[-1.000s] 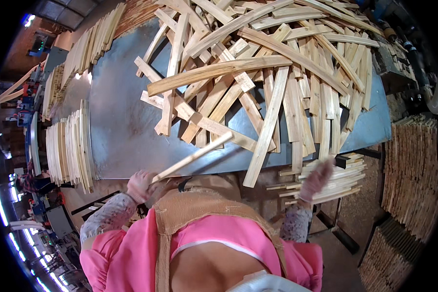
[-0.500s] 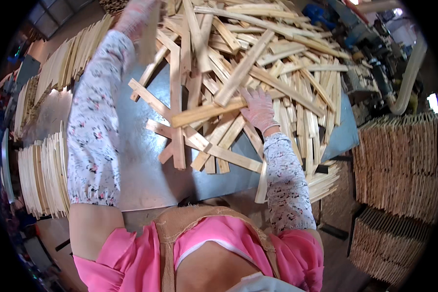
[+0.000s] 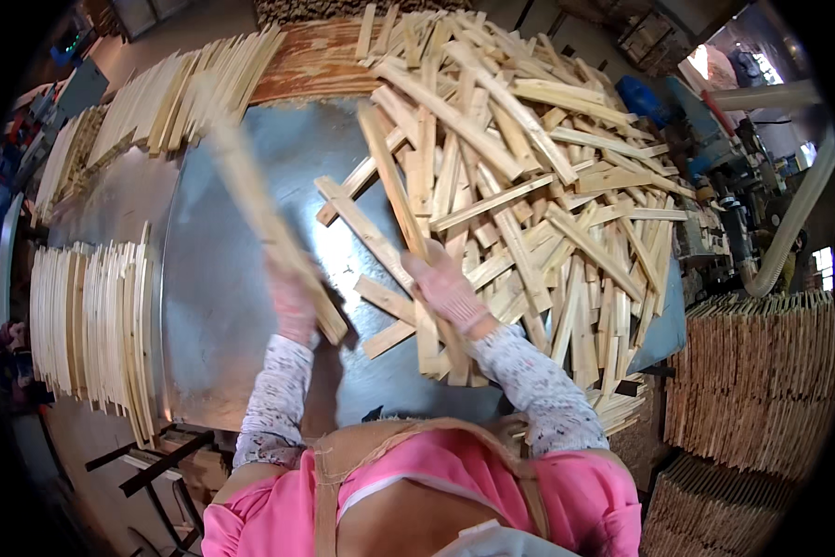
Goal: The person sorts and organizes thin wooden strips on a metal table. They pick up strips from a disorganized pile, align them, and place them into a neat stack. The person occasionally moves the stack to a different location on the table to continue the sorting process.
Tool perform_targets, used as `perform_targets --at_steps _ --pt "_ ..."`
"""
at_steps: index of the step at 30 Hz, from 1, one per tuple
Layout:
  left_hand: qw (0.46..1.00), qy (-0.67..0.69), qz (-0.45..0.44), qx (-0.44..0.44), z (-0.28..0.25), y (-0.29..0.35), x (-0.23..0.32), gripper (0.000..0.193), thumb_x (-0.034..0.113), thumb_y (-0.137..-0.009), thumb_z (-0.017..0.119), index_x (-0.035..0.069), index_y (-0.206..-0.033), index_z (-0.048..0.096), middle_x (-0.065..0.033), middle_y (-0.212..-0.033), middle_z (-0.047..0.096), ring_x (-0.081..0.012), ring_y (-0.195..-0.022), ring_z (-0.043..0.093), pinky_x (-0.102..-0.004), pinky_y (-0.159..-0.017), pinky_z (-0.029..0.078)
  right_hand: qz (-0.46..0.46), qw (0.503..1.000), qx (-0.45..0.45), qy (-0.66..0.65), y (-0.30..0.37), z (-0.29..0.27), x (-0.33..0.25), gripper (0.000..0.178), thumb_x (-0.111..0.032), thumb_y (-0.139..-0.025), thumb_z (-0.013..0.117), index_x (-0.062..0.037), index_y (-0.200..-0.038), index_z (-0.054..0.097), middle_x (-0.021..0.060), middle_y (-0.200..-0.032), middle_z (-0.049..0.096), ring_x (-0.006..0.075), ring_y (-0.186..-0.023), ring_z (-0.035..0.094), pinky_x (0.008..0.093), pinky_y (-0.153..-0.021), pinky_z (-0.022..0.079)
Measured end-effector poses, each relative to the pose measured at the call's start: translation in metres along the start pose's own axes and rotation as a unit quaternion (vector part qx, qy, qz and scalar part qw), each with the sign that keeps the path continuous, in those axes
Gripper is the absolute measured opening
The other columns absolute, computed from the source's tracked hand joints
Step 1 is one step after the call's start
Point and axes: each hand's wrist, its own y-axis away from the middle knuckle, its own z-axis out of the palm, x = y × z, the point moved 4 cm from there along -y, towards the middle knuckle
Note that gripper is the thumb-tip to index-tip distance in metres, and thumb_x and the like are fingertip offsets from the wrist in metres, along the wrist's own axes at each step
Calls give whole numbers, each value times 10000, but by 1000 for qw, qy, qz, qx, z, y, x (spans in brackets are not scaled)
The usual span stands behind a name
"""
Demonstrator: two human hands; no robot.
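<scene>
My left hand [image 3: 292, 299], in a pale glove, is closed around a wooden slat [image 3: 261, 209] over the bare left part of the metal table [image 3: 208, 269]. That slat is tilted and smeared by motion. At the near left edge of a loose heap of slats [image 3: 547, 172], my right hand [image 3: 447, 290] has its gloved fingers wrapped round another slat [image 3: 394, 176], which slopes away from me. A knotty slat [image 3: 362, 227] lies just left of those fingers. Beneath the right hand, several more slats cross one another.
Rows of slats stand on edge at the left, one nearer [image 3: 88, 325] and one farther [image 3: 181, 93]. A reddish board [image 3: 310, 60] adjoins the table's far edge. To the right are tall stacks of slats [image 3: 751, 371] and a machine with a pale hose [image 3: 793, 204].
My left hand has come back toward me from the far left, carrying a slat. My right hand has shifted left and nearer, and now grips a different slat. The view has shifted too.
</scene>
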Motion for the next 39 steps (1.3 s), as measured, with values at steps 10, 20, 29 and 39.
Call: perform_targets --at_steps 10,20,29,39 --pt "923 -354 -10 -148 70 -38 21 890 18 -804 752 32 -1584 324 -137 -1317 606 -203 -1162 647 -370 -930 584 -185 981 49 -24 -107 72 -51 518 -374 -1003 644 -28 -1389 640 198 -1292 708 357 -1234 652 447 -999 549" --pt "878 -311 353 89 168 -374 175 563 339 -899 763 -61 -1273 629 -171 -1078 755 -309 -981 726 -453 -913 565 0 779 222 586 -223 -142 -33 408 -270 -966 648 -149 -1355 625 171 -1278 709 368 -1185 689 503 -972 559" --pt "816 -532 61 -219 175 -194 -105 574 413 -884 851 -18 -1211 659 -255 -1122 736 -362 -1075 732 -450 -895 567 -87 903 -3 420 -197 -116 24 318 -234 -1011 638 20 -1188 709 206 -965 768 339 -850 756 421 -834 639" --pt "915 -373 -54 -144 109 -173 -84 514 345 -886 712 -32 -1236 718 -297 -1099 748 -433 -1051 729 -475 -952 546 110 916 54 -382 -89 -37 13 447 -327 -1013 558 42 -1215 709 132 -876 735 251 -681 701 392 -668 580"
